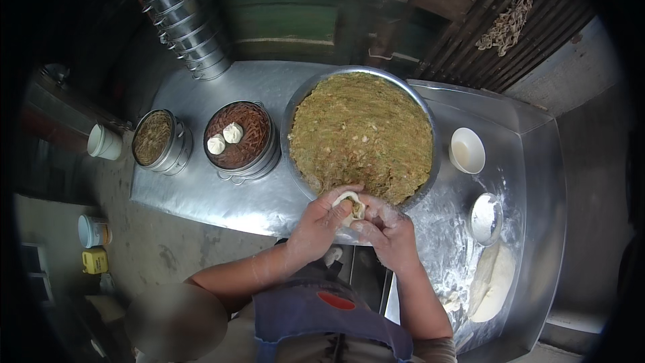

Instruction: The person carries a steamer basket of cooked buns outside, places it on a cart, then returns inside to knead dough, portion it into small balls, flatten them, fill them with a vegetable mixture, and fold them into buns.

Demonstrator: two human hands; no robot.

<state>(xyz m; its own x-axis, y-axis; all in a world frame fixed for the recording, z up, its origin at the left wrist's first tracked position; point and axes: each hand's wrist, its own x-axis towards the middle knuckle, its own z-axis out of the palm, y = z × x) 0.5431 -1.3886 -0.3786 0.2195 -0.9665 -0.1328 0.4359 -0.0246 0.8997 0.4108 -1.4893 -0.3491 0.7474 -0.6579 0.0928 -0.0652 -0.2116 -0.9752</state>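
Observation:
Between my two hands is a round dough wrapper (359, 207) with greenish filling inside, its mouth still gaping. My left hand (322, 217) supports it from the left, the thumb over the filling. Fingers of my right hand (385, 227) pinch its right edge. Both hands are dusted with flour and hover at the near rim of a large steel basin (436, 161). Chopped filling (360, 131) heaps up in that basin. To its left, two pleated buns (224, 139) sit on the woven liner of a steel steamer (242, 161).
A second steamer (174, 146) stands at the table's left end, below a tall stack of steamer rings (176, 15). On the right are a white bowl (467, 151), a bowl of flour (486, 219) and a dough slab (494, 282) on the floured steel table (433, 247).

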